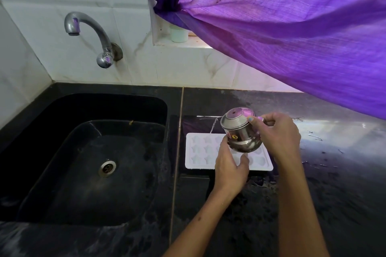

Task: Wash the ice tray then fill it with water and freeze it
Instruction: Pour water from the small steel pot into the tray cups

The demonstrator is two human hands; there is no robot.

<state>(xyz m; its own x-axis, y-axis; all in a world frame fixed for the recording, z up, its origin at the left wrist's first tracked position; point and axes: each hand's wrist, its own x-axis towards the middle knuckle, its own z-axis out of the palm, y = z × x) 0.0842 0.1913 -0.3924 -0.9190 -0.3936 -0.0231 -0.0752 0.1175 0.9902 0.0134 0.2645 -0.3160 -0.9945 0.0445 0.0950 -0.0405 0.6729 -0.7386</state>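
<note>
A white ice tray (203, 152) with star-shaped cells lies flat on the black counter, right of the sink. Above it a small steel pot (240, 131) is tilted to the left, and a thin stream of water (213, 126) falls from its rim toward the tray's far left cells. My left hand (230, 168) cups the pot from below and the near side. My right hand (279, 133) grips its right side and rim. Both hands hide the tray's middle cells.
The black sink (94, 165) with a steel drain (108, 168) fills the left. A chrome tap (92, 33) juts from the tiled wall above it. A purple curtain (292, 27) hangs over the right. The counter (334, 152) is wet. A white jar (179, 33) stands on the ledge.
</note>
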